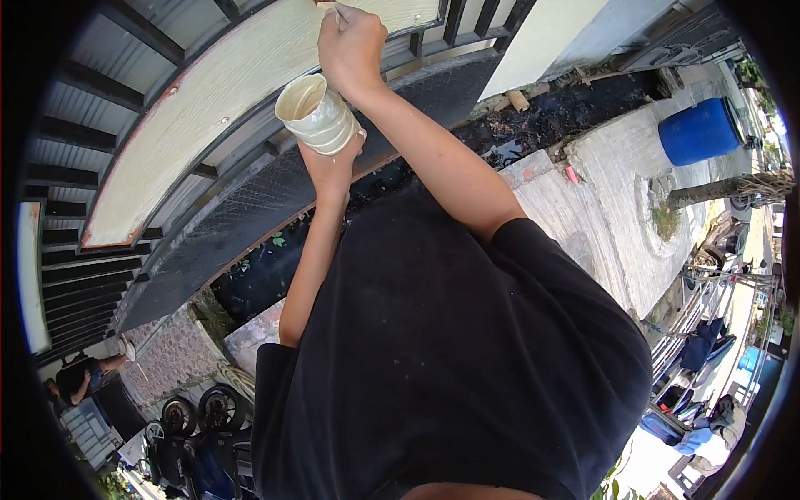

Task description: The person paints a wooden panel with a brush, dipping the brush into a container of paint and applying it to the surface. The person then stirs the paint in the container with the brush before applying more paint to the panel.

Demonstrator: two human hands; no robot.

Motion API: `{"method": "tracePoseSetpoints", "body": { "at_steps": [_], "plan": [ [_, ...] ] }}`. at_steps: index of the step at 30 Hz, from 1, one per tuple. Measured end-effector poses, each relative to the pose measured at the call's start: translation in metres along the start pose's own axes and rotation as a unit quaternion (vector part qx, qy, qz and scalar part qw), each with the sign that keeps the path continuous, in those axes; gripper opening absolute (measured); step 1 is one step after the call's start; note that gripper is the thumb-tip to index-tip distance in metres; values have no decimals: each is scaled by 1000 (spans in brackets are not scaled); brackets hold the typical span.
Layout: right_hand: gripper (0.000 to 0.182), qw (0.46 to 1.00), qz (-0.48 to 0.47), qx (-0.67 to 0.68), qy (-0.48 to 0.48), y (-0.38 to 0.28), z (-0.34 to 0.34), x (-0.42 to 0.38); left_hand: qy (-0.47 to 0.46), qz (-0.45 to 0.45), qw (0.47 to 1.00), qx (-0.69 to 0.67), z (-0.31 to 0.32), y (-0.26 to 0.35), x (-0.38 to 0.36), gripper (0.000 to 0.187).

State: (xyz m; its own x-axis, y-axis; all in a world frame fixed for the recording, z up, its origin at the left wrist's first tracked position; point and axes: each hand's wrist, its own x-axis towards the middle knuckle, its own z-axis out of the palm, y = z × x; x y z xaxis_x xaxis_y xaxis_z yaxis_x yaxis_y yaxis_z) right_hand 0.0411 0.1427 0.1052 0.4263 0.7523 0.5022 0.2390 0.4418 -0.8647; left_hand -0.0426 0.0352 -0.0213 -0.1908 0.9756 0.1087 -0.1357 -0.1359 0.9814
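My left hand [330,171] is wrapped round the lower part of a ribbed plastic cup [327,125], smeared outside and coated inside with cream paint. The cup is tilted, its mouth facing up and away from me. Above it, my right hand [354,48] is closed in a pinch on a paintbrush [330,6], of which only a small pale and brown part shows at the top edge of the view. Right behind both hands runs a long cream board [179,150] with wood-grain texture, fixed across a dark slatted metal fence.
A dark ditch [400,179] runs below the fence, alongside a concrete path [575,221]. A blue barrel [700,132] stands on the right. Parked motorcycles [200,425] and a person [83,379] are at the lower left. A metal rack [679,333] is at the right.
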Motion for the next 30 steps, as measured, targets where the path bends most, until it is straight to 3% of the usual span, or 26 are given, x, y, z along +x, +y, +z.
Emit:
{"method": "tracePoseSetpoints", "body": {
  "at_steps": [5,7,8,10,11,13,17,20,22,24,25,27,29,30],
  "plan": [
    [28,999,-9,18,-46,-6,-6,-1,22,10,1000,-6,1,5,-3,75],
    [28,991,89,53,-82,8,4,11,30,11,999,-9,4,6,-8,74],
    [28,991,89,55,-83,14,5,18,36,13,999,-15,5,7,-9,74],
    [28,968,208,112,-87,24,1,32,27,13,999,-11,4,7,-9,75],
    [28,967,209,114,-89,29,-2,40,16,10,1000,-9,3,7,-9,75],
    [31,913,304,259,-84,39,-13,56,12,11,1000,-11,1,4,-8,74],
    [24,925,295,222,-88,55,-40,72,22,-7,1000,-8,-1,0,-10,73],
    [26,953,255,163,-29,42,-52,62,30,31,999,16,-5,-13,-5,73],
    [33,968,190,155,54,36,-52,52,29,25,999,15,-6,-12,-4,74],
    [30,979,144,135,44,45,-39,47,24,15,999,18,-5,-11,-7,74],
    [28,988,95,115,36,30,-34,41,34,41,998,17,-2,-11,-9,65],
    [29,990,129,52,36,12,-27,28,43,69,997,16,0,-8,-10,56],
    [28,991,122,59,-3,8,-14,19,26,10,1000,7,-5,-5,-9,78],
    [28,991,121,60,-6,10,-4,17,29,11,999,7,-6,-5,-9,78]
  ]
}}
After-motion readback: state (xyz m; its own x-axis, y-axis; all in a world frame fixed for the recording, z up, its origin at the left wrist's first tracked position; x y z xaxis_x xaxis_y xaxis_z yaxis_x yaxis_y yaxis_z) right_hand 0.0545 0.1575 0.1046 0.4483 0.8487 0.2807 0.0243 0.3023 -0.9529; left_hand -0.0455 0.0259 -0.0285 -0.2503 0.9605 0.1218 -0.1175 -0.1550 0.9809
